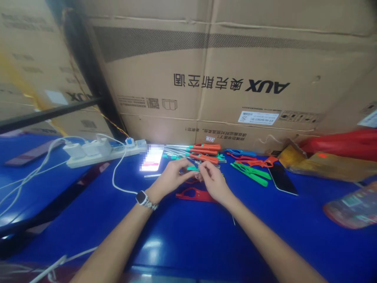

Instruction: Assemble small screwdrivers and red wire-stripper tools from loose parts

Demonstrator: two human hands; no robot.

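My left hand [172, 177] and my right hand [212, 180] meet over the blue table [182, 236], fingers pinched together on a small green-handled tool [193, 168]. A watch sits on my left wrist. Just below my hands lies a flat red plastic handle piece [193, 194]. Behind my hands is a pile of red-handled and green-handled metal tools [203, 151] lying side by side.
A lit phone [151, 159] lies left of the pile, a dark phone [282, 179] to the right. Loose green [250, 173], red [259, 162] and blue [240, 152] handle pieces lie between. A power strip [97, 153] with chargers sits left. A large cardboard box [224, 70] walls the back.
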